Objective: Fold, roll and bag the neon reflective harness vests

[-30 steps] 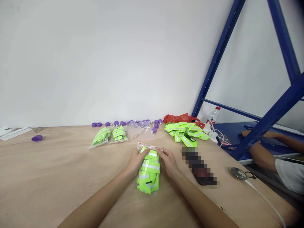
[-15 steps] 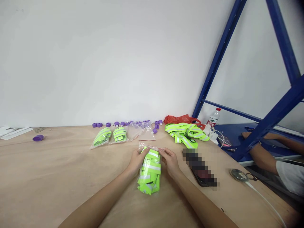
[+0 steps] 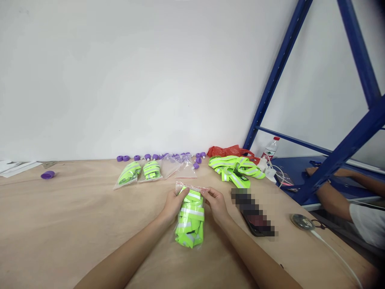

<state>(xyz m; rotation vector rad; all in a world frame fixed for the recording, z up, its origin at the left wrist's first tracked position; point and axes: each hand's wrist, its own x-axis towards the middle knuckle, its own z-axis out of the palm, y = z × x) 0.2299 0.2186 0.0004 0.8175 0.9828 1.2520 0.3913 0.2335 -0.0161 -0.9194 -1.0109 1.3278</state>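
Between my hands is a clear zip bag point(image 3: 190, 218) with a folded neon-yellow reflective strap inside. My left hand point(image 3: 174, 202) pinches the bag's upper left side, thumb lying on the front. My right hand point(image 3: 215, 202) grips the upper right corner by the red-lined zip edge, thumb and fingers pressed together. The fingers behind the bag are partly hidden. Beyond my hands lie two filled bags, a left one point(image 3: 129, 173) and a right one point(image 3: 152, 170), beside flat clear bags point(image 3: 185, 167). Loose neon reflective straps point(image 3: 233, 165) lie in a heap to the right.
Purple caps point(image 3: 147, 157) line the wall, and another purple cap point(image 3: 47, 175) lies far left. A red plastic bag point(image 3: 225, 151), a phone point(image 3: 252, 216) and a round corded device point(image 3: 301, 222) are on the right. Past the blue frame point(image 3: 339, 156) rests another person's arm point(image 3: 333, 200).
The filled bag in my hands has shifted very slightly to the right at its lower end. Both hands keep their hold at its top; nothing else has visibly moved.
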